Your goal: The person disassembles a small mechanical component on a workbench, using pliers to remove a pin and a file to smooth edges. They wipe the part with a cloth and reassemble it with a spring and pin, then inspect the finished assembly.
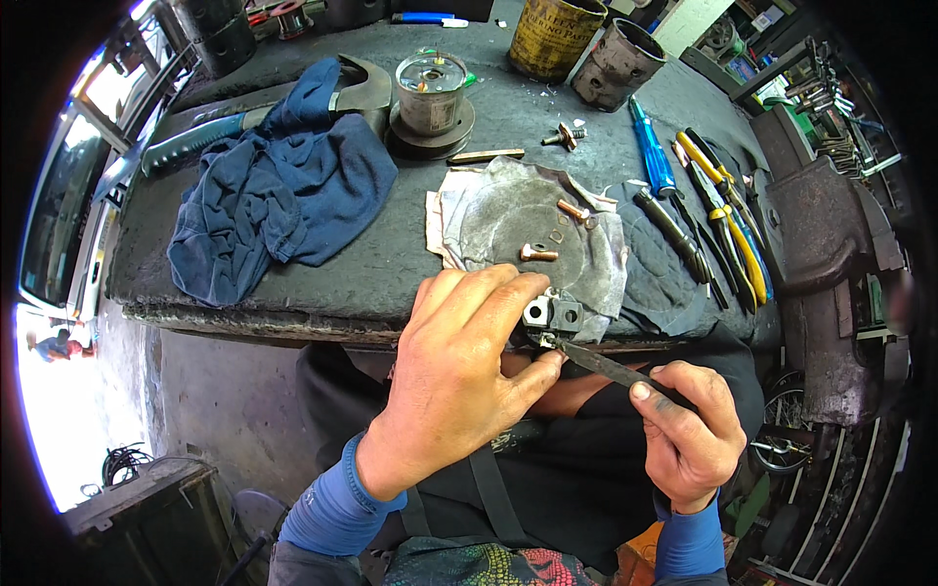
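Note:
My left hand (459,376) is closed on a small dark metal bracket (565,314) with square lugs and round holes, held at the bench's front edge. In my right hand (696,430) is a thin, flat, dark metal blade (616,367), gripped between thumb and fingers. Its tip touches or nearly touches the underside of the bracket, close to my left thumb. Just beyond, a copper-coloured bolt (540,254) and a second bolt (575,209) lie on a stained, pale cloth (479,210), with small washers or nuts beside them. My left fingers hide part of the bracket.
Left on the dark bench (186,298) are a crumpled blue rag (283,195) and a hammer-like tool (366,93). A spool (430,103), yellow tin (552,39) and dark metal cylinder (618,66) stand farther back. Blue screwdriver (655,156) and yellow-handled pliers (738,244) lie right.

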A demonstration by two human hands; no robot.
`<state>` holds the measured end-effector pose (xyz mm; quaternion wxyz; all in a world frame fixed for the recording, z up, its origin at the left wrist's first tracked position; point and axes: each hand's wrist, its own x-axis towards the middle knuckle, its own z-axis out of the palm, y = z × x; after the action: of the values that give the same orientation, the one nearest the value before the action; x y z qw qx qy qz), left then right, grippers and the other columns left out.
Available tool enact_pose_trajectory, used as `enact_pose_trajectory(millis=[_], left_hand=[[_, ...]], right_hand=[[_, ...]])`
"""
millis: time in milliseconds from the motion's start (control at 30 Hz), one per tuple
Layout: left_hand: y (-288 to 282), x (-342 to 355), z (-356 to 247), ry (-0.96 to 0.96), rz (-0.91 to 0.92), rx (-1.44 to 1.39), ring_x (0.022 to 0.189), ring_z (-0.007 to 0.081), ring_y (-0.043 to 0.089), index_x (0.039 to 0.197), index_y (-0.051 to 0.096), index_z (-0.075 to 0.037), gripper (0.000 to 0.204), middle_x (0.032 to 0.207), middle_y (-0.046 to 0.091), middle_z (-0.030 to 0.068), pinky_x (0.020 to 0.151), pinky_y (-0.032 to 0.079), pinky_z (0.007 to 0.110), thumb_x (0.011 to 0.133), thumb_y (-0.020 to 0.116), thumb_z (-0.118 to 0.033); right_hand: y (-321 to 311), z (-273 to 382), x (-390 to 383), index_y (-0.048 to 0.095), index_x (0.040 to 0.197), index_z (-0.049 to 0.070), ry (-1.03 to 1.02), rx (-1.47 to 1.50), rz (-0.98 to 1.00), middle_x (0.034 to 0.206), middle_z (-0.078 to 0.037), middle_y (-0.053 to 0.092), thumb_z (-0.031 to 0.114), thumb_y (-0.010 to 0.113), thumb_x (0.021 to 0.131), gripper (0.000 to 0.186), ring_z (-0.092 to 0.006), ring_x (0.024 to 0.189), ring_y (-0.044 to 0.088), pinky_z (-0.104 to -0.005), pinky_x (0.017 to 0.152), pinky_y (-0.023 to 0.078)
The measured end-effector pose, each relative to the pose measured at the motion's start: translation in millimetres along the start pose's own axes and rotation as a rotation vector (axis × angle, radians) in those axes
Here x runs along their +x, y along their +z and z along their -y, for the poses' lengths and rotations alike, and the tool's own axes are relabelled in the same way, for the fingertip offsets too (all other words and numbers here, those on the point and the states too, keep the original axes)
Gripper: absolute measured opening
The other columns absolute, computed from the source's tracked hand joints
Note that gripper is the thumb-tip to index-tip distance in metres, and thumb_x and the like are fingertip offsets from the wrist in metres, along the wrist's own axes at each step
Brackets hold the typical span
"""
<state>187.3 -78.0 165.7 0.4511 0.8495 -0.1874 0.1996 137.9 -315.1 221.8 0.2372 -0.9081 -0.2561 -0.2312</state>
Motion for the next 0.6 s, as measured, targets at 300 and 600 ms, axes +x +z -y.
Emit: enact_pose_trajectory(millis=[300,600], left_hand=[[0.8,-0.4,0.6,0.001,-0.011,0.013,0.112,0.0369,0.070,0.124,0.077,-0.005,0.058,0.122,0.075,0.0187,0.098,0.057,0.045,0.068,0.094,-0.012],[0.3,-0.9,1.1,0.008,-0.013,0.010,0.109,0.0366,0.070,0.124,0.077,-0.005,0.059,0.121,0.075,0.0177,0.097,0.057,0.045,0.069,0.096,-0.014]], right_hand=[[-0.6,-5.8,-1.6,0.084,0.102,0.004,0.053,0.086,-0.068,0.102,-0.013,0.076,-0.008,0.084,0.070,0.035,-0.0272,0.085,0.075,-0.0347,0.077,0.059],[0.6,-5.2,-1.2,0.083,0.100,0.004,0.099,0.071,-0.057,0.103,-0.013,0.076,-0.009,0.085,0.076,0.027,-0.0272,0.090,0.075,-0.0364,0.079,0.061]])
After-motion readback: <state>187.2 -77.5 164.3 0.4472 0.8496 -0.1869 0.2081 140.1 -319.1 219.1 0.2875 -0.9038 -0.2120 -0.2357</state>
